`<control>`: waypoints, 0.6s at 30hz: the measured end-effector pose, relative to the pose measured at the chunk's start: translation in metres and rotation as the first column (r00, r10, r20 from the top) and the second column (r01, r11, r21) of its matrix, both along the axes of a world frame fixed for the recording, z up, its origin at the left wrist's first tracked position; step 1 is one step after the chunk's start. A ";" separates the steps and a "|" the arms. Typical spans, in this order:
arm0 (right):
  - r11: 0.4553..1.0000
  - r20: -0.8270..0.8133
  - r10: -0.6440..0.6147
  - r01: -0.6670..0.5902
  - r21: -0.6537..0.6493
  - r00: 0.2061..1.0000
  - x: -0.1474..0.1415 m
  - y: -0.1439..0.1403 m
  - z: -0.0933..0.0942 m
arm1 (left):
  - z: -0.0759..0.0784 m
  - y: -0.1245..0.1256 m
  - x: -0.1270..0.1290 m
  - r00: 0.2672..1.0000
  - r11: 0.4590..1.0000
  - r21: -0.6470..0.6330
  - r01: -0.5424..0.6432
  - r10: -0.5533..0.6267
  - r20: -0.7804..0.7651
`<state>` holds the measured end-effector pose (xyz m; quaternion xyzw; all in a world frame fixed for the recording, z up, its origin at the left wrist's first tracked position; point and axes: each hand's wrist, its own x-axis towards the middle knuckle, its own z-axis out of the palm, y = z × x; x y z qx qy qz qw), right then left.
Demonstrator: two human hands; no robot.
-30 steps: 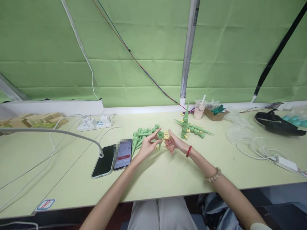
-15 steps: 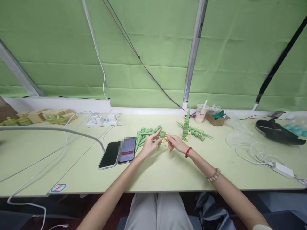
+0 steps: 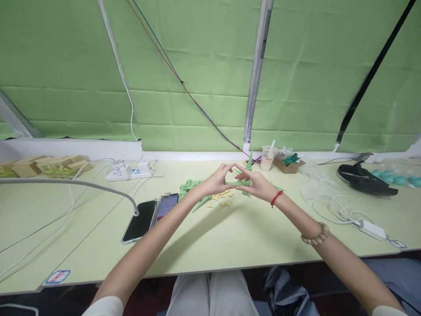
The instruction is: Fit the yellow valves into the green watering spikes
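My left hand (image 3: 215, 181) and my right hand (image 3: 259, 184) face each other over the table, fingertips close together. Between them lies a slim green plastic piece (image 3: 234, 184), level, and the fingers of both hands are closed on its ends. Its exact shape is partly hidden by the fingers. Small yellow plastic pieces (image 3: 221, 196) are scattered on the tabletop just below. Left of my left hand is a pile of green cone-shaped pieces (image 3: 188, 186). Behind my right hand, a pointed green assembly (image 3: 250, 160) stands upright, its lower part mostly covered.
Two phones lie at left, a dark one (image 3: 140, 221) and a lit one (image 3: 167, 205). A power strip (image 3: 126, 172) and cables lie behind them. At back right are a drink cup (image 3: 268, 159), a small cardboard box (image 3: 287, 166) and a black object (image 3: 365, 181).
Both hands have risen and now grip a green piece between them, where they worked at a green and yellow piece before. The loose yellow pieces have come into view. The camera view has shifted.
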<state>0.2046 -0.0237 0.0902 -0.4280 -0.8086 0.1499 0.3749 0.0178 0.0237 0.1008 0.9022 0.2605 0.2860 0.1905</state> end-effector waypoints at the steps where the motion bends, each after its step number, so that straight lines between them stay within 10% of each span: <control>1: 1.000 0.040 -0.020 0.020 0.001 0.999 0.006 0.001 0.004 | 0.006 0.003 0.004 0.999 1.000 0.008 0.017 -0.017 0.030; 4: 0.994 0.081 -0.091 0.086 0.060 0.993 0.024 0.010 0.021 | 0.022 0.007 0.015 0.977 1.000 0.009 -0.004 0.002 0.212; 7: 0.954 -0.214 -0.246 0.276 0.121 0.945 0.045 0.038 0.044 | 0.022 0.015 0.035 0.863 0.979 -0.033 -0.201 0.193 0.468; 11: 0.895 -0.575 -0.332 0.443 0.060 0.748 0.067 0.089 0.065 | -0.017 0.037 0.073 0.851 0.946 -0.243 -0.217 0.305 0.427; 18: 0.931 -0.399 -0.365 0.343 -0.127 0.841 0.071 0.112 0.046 | -0.080 0.067 0.116 0.821 0.881 -0.473 -0.018 0.283 0.496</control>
